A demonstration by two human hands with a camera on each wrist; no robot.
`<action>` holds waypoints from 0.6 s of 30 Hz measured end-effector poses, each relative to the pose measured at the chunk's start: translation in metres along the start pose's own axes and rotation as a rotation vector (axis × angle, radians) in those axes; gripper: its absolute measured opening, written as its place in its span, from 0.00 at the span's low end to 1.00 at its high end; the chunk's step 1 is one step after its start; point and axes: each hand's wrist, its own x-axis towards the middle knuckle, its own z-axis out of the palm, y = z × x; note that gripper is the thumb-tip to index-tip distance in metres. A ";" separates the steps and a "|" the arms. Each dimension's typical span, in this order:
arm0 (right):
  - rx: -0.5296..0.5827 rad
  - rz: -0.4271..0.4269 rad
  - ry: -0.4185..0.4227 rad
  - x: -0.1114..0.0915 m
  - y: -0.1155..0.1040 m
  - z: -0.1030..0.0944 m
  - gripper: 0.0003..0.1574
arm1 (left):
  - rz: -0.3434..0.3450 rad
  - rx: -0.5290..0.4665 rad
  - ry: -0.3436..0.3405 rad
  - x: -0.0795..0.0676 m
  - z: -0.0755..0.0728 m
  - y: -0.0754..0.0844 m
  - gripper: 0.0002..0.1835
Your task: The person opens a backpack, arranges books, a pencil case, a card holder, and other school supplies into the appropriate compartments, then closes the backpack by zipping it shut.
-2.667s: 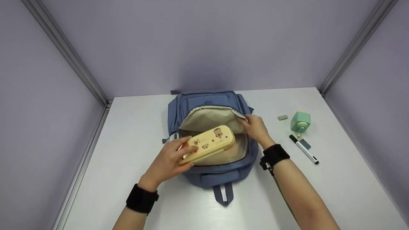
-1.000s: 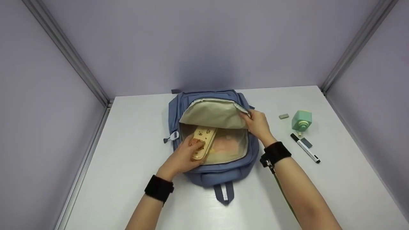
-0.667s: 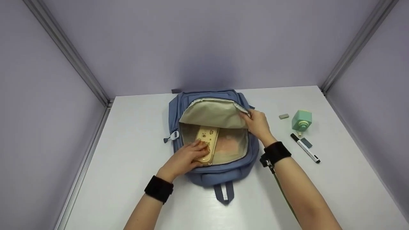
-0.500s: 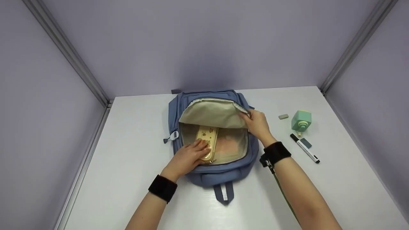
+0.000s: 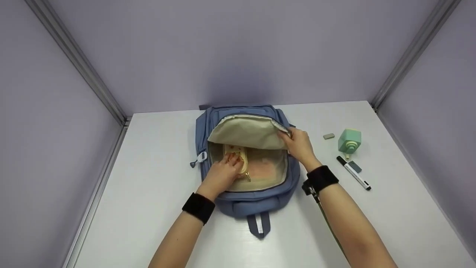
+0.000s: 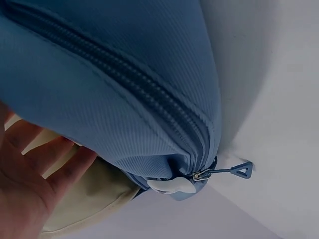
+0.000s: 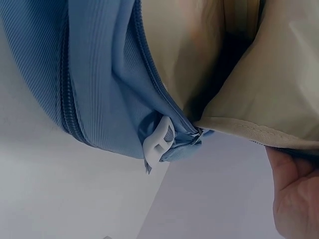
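White table [image 5: 160, 156], right hand [image 5: 299, 147] pinching flap [image 5: 249, 131]

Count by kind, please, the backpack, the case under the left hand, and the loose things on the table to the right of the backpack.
Backpack: 1
Yellow case: 1
Green box-shaped container: 1
Marker: 1
Small blocks: 2 (pale grey block, dark grey block)
Total: 6

Blue backpack [image 5: 249, 206], cream lining [image 5: 249, 131] on show! Pale-yellow case [image 5: 238, 149] with brown prints! Mint-green container [image 5: 349, 139], white table [image 5: 160, 167]
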 end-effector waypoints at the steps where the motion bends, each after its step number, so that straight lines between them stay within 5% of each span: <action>1: 0.000 0.000 -0.003 0.000 0.000 0.000 0.23 | -0.017 0.002 -0.009 0.002 0.000 -0.001 0.25; 9: 0.004 -0.011 -0.030 -0.003 0.001 0.001 0.23 | -0.142 -0.011 -0.046 0.012 0.004 -0.009 0.26; 14: 0.011 -0.007 -0.012 -0.003 0.001 0.001 0.24 | -0.117 0.043 0.015 0.012 0.005 -0.007 0.24; 18: 0.012 0.005 -0.013 -0.004 0.001 0.000 0.25 | -0.046 0.054 0.130 0.013 -0.004 -0.003 0.19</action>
